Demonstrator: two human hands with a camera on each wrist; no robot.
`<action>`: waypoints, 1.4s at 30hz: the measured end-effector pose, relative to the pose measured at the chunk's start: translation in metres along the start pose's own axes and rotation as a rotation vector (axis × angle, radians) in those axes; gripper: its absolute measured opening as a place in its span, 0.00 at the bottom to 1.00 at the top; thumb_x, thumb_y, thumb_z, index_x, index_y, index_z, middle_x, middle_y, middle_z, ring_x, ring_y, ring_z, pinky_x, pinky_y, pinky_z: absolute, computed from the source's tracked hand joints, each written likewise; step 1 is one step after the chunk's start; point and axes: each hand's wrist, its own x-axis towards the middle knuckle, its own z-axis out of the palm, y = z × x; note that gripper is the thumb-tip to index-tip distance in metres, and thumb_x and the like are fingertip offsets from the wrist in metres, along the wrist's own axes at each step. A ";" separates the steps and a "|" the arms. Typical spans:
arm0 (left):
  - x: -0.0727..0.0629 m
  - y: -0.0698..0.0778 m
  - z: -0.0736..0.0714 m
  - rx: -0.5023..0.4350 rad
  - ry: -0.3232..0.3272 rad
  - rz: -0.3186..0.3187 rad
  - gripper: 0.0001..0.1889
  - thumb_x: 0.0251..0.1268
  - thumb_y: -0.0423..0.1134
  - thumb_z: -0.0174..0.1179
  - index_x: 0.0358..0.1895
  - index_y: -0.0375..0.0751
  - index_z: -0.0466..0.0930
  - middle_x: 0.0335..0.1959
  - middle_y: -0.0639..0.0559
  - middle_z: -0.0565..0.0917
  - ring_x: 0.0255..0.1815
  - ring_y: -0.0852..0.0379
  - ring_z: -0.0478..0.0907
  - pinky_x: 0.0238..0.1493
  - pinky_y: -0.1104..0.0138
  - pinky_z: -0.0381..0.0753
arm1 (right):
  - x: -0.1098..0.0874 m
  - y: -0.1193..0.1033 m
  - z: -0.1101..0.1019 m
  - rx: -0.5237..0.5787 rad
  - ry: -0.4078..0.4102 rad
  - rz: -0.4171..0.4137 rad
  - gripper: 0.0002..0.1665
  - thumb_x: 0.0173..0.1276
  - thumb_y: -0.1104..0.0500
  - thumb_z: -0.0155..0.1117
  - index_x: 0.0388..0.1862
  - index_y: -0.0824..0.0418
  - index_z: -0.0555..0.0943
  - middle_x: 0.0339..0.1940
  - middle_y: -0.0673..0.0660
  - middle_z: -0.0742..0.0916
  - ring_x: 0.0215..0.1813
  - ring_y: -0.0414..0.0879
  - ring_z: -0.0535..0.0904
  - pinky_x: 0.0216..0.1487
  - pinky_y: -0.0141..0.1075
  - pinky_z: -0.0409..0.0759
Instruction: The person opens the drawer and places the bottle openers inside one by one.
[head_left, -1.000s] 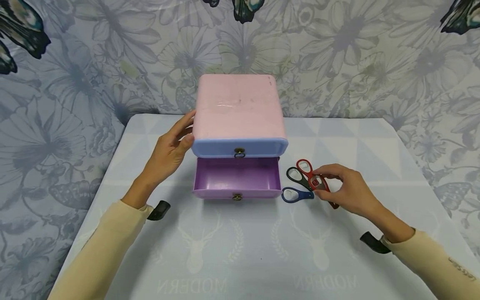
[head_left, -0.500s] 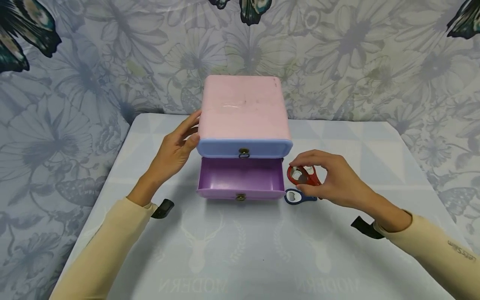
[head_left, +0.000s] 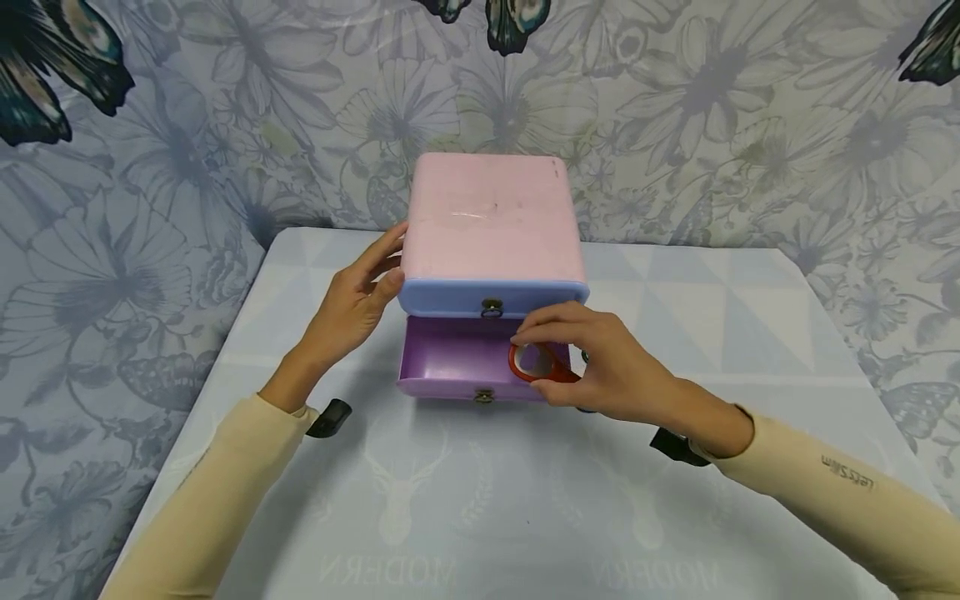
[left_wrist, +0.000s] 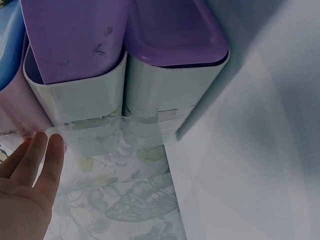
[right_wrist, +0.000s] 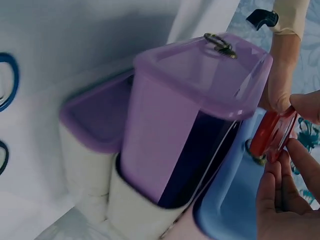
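A small drawer cabinet with a pink top [head_left: 495,225] stands on the table. Below its blue drawer front [head_left: 450,297], a purple drawer [head_left: 442,354] is pulled out, and no items show in the visible part of it. My left hand [head_left: 341,312] rests against the cabinet's left side, fingers extended. My right hand [head_left: 615,367] pinches red-handled scissors [head_left: 561,373] by the handle loops, over the right part of the pulled-out drawer. In the right wrist view, the red scissors [right_wrist: 270,132] sit between thumb and fingers; their blades are hidden.
Scissors with a blue handle [right_wrist: 16,82] and others with a dark handle [right_wrist: 5,156] lie on the table, mostly hidden behind my right hand in the head view. A lower purple drawer [right_wrist: 97,117] is pushed in. A flower-patterned backdrop [head_left: 675,125] hangs behind the table.
My right hand has picked up the red-handled scissors from beside the cabinet and carried them left over the purple drawer. The left hand has stayed against the cabinet.
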 end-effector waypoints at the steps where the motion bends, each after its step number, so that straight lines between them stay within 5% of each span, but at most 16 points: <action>1: 0.000 -0.001 0.000 0.001 -0.001 -0.001 0.29 0.76 0.56 0.52 0.77 0.72 0.57 0.74 0.54 0.69 0.73 0.53 0.69 0.68 0.49 0.73 | 0.003 -0.001 0.002 0.003 0.003 -0.025 0.25 0.54 0.66 0.75 0.54 0.55 0.86 0.55 0.50 0.84 0.56 0.44 0.77 0.32 0.31 0.76; 7: 0.000 -0.002 0.000 0.005 -0.002 -0.002 0.29 0.76 0.56 0.52 0.77 0.73 0.57 0.74 0.54 0.69 0.73 0.53 0.69 0.68 0.48 0.72 | 0.022 -0.001 0.014 -0.003 -0.006 -0.190 0.25 0.56 0.64 0.76 0.54 0.58 0.85 0.56 0.53 0.84 0.58 0.47 0.76 0.52 0.35 0.78; 12: 0.001 -0.002 0.000 0.010 -0.003 0.002 0.29 0.76 0.57 0.52 0.77 0.72 0.57 0.74 0.54 0.69 0.72 0.53 0.70 0.68 0.47 0.73 | 0.041 -0.002 0.017 -0.094 -0.117 -0.276 0.22 0.59 0.62 0.75 0.53 0.59 0.84 0.56 0.53 0.83 0.59 0.46 0.75 0.59 0.37 0.76; 23: 0.001 -0.002 0.001 0.010 -0.005 -0.003 0.30 0.75 0.59 0.52 0.77 0.73 0.57 0.75 0.55 0.68 0.73 0.53 0.69 0.68 0.47 0.73 | 0.082 -0.022 0.032 -0.232 -0.399 -0.186 0.21 0.62 0.61 0.74 0.55 0.58 0.83 0.57 0.50 0.82 0.59 0.43 0.74 0.60 0.33 0.74; 31: 0.003 -0.001 0.002 0.041 -0.013 0.009 0.30 0.74 0.63 0.50 0.77 0.74 0.56 0.75 0.56 0.68 0.73 0.53 0.69 0.66 0.46 0.74 | 0.090 -0.028 0.039 -0.242 -0.343 -0.143 0.17 0.62 0.63 0.72 0.51 0.60 0.84 0.52 0.52 0.83 0.55 0.45 0.76 0.55 0.32 0.77; 42: 0.001 -0.001 0.001 0.042 -0.008 0.008 0.30 0.75 0.62 0.49 0.77 0.73 0.56 0.75 0.55 0.68 0.74 0.51 0.68 0.66 0.45 0.74 | 0.090 -0.030 0.051 -0.312 -0.300 -0.135 0.20 0.64 0.62 0.73 0.55 0.58 0.83 0.57 0.52 0.83 0.62 0.46 0.76 0.62 0.35 0.77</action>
